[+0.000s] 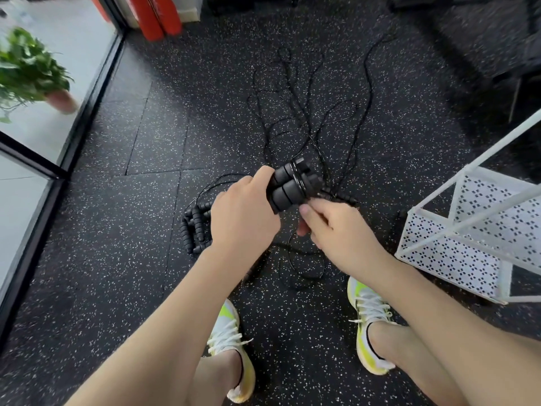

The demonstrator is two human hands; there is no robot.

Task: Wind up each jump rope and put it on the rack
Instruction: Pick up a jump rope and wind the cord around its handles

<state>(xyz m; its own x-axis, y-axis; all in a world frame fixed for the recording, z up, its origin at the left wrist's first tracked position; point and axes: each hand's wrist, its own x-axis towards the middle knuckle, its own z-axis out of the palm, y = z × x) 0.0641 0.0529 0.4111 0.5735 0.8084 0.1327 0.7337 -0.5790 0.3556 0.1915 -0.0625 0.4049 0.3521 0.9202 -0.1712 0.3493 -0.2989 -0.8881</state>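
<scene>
1. Left hand [244,216] has its fingers curled round a pair of black ribbed foam jump-rope handles [288,187] held side by side. A few turns of thin black cord [297,179] already sit round the middle of them, so the winding has only just started on this one, I'd say.
2. Right hand [330,227], just below and right of the handles, looks like it's pinching the cord to feed it, though the fingertips are tucked away so I can't be sure.
3. Beyond both hands, lots of loose black rope [295,112] sprawls over the speckled black rubber floor [146,142]. Can't tell how many ropes that is.
4. Just behind the left hand, more black ribbed handles [193,227] lie on the floor, not wound.
5. The white perforated metal rack [456,244] stands right of the right hand. I see no rope on the part that shows, so nearly everything's left.
</scene>
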